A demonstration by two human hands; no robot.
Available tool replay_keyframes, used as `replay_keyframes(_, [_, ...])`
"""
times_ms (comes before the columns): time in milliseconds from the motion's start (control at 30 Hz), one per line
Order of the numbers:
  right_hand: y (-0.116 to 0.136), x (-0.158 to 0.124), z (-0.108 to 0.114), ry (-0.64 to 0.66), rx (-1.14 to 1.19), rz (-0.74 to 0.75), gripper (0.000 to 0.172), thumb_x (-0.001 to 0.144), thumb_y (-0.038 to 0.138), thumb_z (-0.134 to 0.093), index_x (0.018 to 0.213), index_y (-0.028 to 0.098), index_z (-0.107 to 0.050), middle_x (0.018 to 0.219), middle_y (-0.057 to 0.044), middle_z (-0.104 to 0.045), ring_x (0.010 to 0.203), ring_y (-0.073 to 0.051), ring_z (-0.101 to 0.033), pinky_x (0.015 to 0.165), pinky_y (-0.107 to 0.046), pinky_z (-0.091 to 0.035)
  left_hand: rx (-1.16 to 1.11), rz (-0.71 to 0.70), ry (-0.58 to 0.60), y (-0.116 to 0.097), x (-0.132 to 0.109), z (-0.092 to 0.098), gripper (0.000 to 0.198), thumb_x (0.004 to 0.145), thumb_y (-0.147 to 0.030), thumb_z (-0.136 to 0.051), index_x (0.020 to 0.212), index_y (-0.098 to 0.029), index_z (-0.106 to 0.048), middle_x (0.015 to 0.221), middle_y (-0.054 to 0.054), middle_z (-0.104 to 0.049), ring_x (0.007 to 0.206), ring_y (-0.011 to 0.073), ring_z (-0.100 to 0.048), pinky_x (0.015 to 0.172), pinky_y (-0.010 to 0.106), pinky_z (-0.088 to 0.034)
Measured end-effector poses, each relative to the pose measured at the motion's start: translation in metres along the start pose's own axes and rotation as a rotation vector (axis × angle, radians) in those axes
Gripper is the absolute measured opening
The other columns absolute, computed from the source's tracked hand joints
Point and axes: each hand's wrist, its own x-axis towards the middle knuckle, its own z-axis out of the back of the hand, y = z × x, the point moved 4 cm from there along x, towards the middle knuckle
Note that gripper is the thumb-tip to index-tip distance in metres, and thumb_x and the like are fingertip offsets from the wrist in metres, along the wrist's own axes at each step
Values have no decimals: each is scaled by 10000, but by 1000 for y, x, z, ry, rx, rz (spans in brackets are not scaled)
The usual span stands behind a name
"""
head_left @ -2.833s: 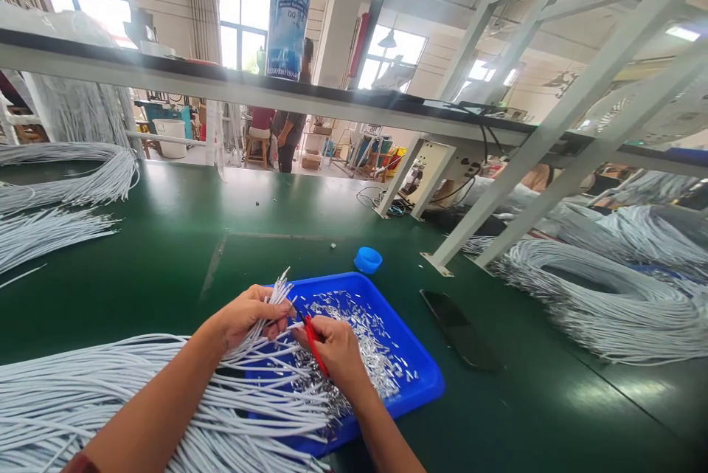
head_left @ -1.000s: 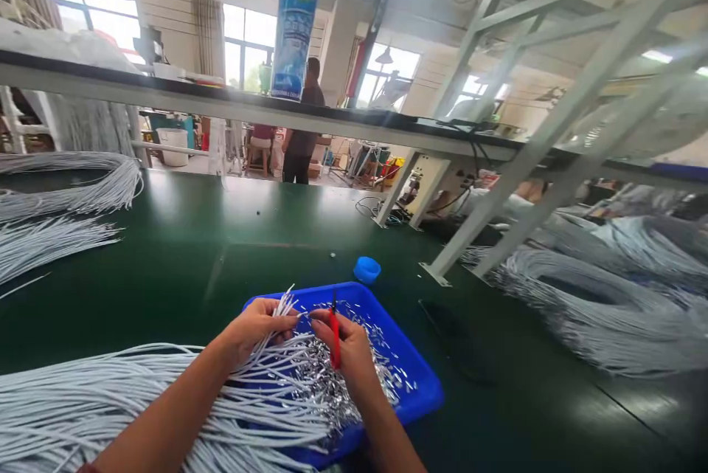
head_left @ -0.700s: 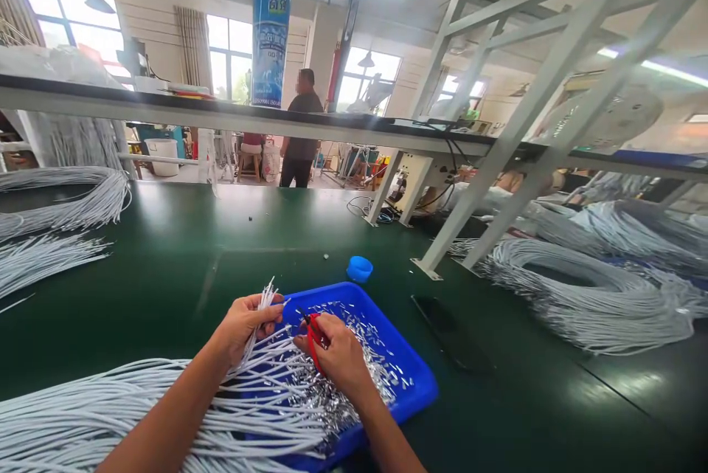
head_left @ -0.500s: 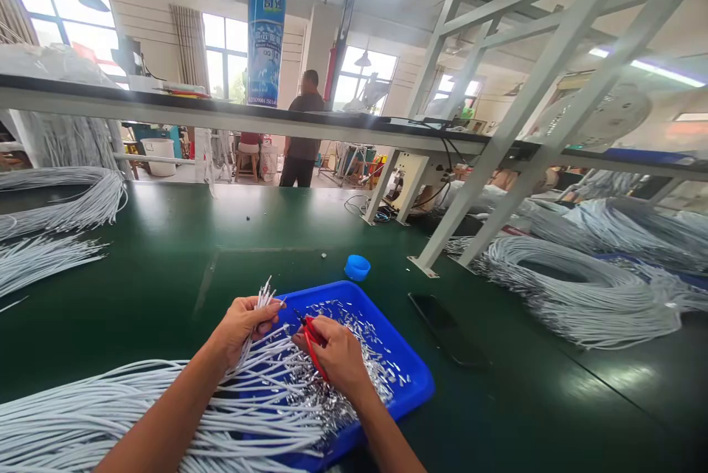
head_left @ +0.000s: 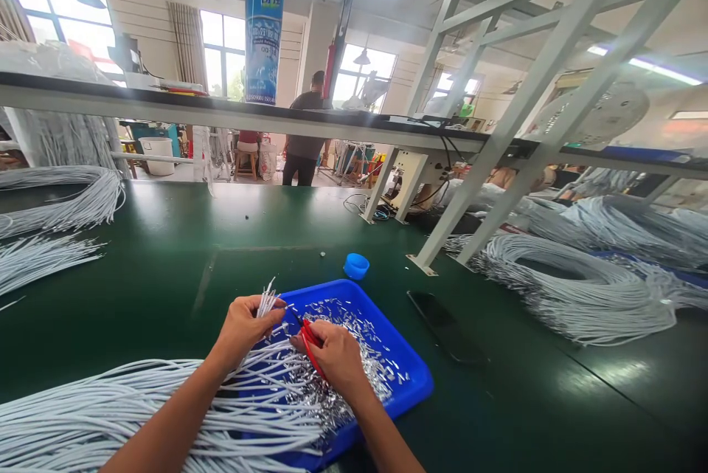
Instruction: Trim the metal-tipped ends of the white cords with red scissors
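My left hand (head_left: 247, 325) is closed round a small bunch of white cables (head_left: 268, 300), their tips pointing up between thumb and fingers. Red-handled pliers (head_left: 310, 346) are gripped in my right hand (head_left: 334, 356), with the dark jaws close to the left fingertips. Both hands are over a blue tray (head_left: 412, 388) that holds many small shiny metal pieces (head_left: 359, 325). A thick bundle of white cables (head_left: 138, 403) runs from the lower left across the tray's left part, under my left forearm.
A blue cap (head_left: 356, 266) and a black phone (head_left: 442, 325) lie on the green table (head_left: 166, 266). Coiled cables (head_left: 580, 296) lie right, more (head_left: 60, 200) left. Metal posts (head_left: 498, 156) rise right of centre. A spray can (head_left: 264, 38) stands on the shelf; a person (head_left: 304, 141) stands beyond.
Both hands stay almost in place; my left hand has turned slightly around the bunch. The person in the background has shifted slightly to the right.
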Motion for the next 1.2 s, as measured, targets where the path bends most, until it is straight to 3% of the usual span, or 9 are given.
replay_keyframes(400, [0, -2, 0, -21, 36, -18, 434, 797, 435, -505, 479, 159, -400, 535, 40, -458, 504, -81, -400, 490, -228, -178, 154, -123, -34, -2, -1, 2, 314, 643, -411, -697, 769, -123, -699, 517, -36, -514, 483, 87, -413, 459, 198, -280])
replay_keyframes(567, [1, -1, -2, -6, 105, 26, 462, 778, 436, -546, 458, 158, -363, 520, 43, -420, 491, -78, -386, 482, -218, -197, -125, 49, 188, -1, -1, -3, 293, 666, -400, -695, 694, -111, -654, 500, -20, -533, 415, 54, -393, 413, 178, -253])
replay_keyframes(667, [1, 0, -3, 17, 175, 74, 427, 771, 452, -558, 475, 165, -447, 561, 29, -484, 512, -88, -430, 487, -208, -245, -264, 157, 283, 1, -1, -7, 281, 628, -359, -734, 631, -92, -645, 509, 11, -567, 402, 50, -423, 399, 174, -259])
replay_keyframes(833, [-5, 4, 0, 10, 234, 72, 283, 717, 430, -629, 598, 173, -614, 693, -19, -607, 655, -146, -531, 575, -223, -338, -407, 245, 203, 6, 2, -6, 253, 586, -319, -776, 618, -100, -653, 521, 15, -608, 460, 78, -507, 475, 184, -366])
replay_keyframes(900, [-9, 5, 2, -27, 351, -14, 249, 714, 414, -632, 654, 173, -651, 707, -23, -620, 665, -156, -537, 593, -235, -351, -429, 278, 211, 7, 0, -7, 254, 590, -327, -775, 664, -108, -670, 568, 33, -648, 498, 113, -553, 524, 223, -411])
replay_keyframes(1067, [-1, 1, -11, 56, 1052, -138, 289, 685, 421, -666, 813, 163, -678, 664, -1, -594, 622, -134, -503, 598, -235, -368, -315, 235, 330, 5, -7, -14, 283, 575, -354, -781, 634, -101, -669, 567, 33, -642, 520, 122, -544, 560, 238, -400])
replay_keyframes(1200, [2, -3, -16, 32, 1189, -154, 247, 668, 378, -695, 721, 141, -653, 592, 19, -522, 558, -100, -437, 561, -224, -345, -238, 188, 370, 4, -9, -17, 316, 568, -387, -770, 586, -97, -646, 529, 20, -596, 490, 108, -491, 533, 234, -364])
